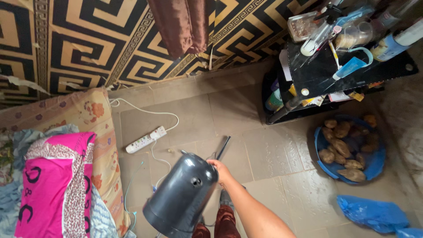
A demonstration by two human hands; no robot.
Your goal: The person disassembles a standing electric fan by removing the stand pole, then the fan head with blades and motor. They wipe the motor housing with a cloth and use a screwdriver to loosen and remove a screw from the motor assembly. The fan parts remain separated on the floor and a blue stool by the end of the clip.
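My right hand [221,171] grips a dark grey electric kettle [180,198] by its handle and holds it tilted above the tiled floor, its base turned toward me. Its spout [183,152] points away, toward the wall. My forearm runs down to the bottom edge of the view. My left hand is out of sight. Below the kettle I see my legs in reddish trousers [224,222].
A white power strip [145,139] with its cable lies on the floor by a mattress [94,119] with pink bedding [53,185]. A black shelf [326,75] crowded with bottles stands at right. Beside it sit a blue basin of tubers [350,147] and a blue plastic bag [374,213].
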